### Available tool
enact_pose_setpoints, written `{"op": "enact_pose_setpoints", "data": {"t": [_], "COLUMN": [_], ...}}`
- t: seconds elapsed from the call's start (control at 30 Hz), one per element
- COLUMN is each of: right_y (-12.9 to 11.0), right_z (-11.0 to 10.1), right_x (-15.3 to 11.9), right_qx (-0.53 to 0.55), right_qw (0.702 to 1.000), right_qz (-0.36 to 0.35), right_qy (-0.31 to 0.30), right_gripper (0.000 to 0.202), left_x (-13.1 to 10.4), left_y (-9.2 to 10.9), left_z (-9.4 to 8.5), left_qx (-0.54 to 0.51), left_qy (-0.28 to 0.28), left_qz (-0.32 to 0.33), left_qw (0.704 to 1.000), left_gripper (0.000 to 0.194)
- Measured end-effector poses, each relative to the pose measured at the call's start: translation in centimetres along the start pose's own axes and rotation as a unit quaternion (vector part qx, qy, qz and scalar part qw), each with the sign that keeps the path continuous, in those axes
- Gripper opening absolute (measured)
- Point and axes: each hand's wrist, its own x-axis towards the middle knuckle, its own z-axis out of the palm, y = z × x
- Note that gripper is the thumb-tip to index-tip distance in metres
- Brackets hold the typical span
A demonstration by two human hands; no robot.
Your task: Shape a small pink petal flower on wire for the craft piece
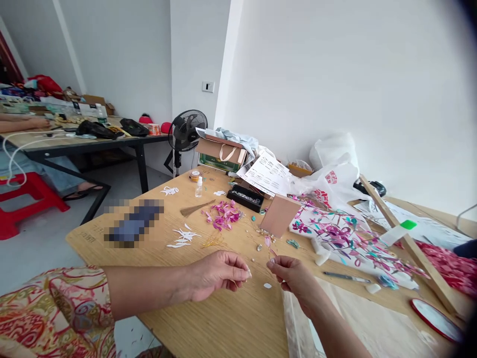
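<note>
My left hand [223,276] is closed above the wooden table [208,323], thumb and fingertips pressed together; what is between them, if anything, is too small to tell. To its right, my right hand [290,276] pinches the stem of a small pink petal piece [268,241], which stands up from the fingertips. A small white petal [267,286] lies on the table between the hands. Beyond them are a heap of pink-purple petals [223,215], white leaf-shaped pieces [183,237] and yellow stamens [214,241].
At the right are finished pink flower sprays [346,233], a wooden bar [406,243], a pen [346,277] and a red-rimmed round hoop [436,318]. Farther back stand a brown board [279,216], black box [246,197], spray bottle [198,187] and fan [187,130]. A person's arm [24,123] shows far left.
</note>
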Motion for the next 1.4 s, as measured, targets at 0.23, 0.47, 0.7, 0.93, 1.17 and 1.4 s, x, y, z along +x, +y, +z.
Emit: {"op": "enact_pose_setpoints", "data": {"t": [0.23, 0.47, 0.7, 0.93, 1.17, 1.4], "right_y": [0.2, 0.0, -0.5, 0.4, 1.7, 3.5], "right_z": [1.1, 0.9, -0.8, -5.0, -9.9, -14.2], "right_x": [3.4, 4.5, 2.8, 0.5, -2.1, -3.7], "right_qx": [-0.092, -0.116, -0.097, -0.074, -0.06, -0.06], "right_qw": [0.995, 0.992, 0.995, 0.996, 0.994, 0.984], "right_qz": [0.003, -0.006, 0.0, 0.015, 0.03, 0.069], "right_qy": [-0.028, -0.039, -0.001, 0.037, 0.084, 0.15], "right_gripper": [0.022, 0.025, 0.019, 0.023, 0.025, 0.026], "left_x": [-1.4, -1.7, -0.7, 0.3, 0.7, 1.2], "left_y": [0.7, 0.8, 0.5, -0.1, 0.5, 0.6], "left_z": [-1.0, -1.3, -1.2, -0.7, 0.1, 0.6], "left_qx": [0.076, 0.142, 0.25, 0.348, 0.432, 0.463], "left_qy": [-0.009, -0.025, -0.065, -0.118, -0.177, -0.187], "left_qz": [-0.009, -0.03, -0.047, -0.044, -0.019, -0.028], "left_qw": [0.997, 0.989, 0.965, 0.929, 0.884, 0.866], "left_gripper": [0.019, 0.016, 0.012, 0.016, 0.018, 0.019]}}
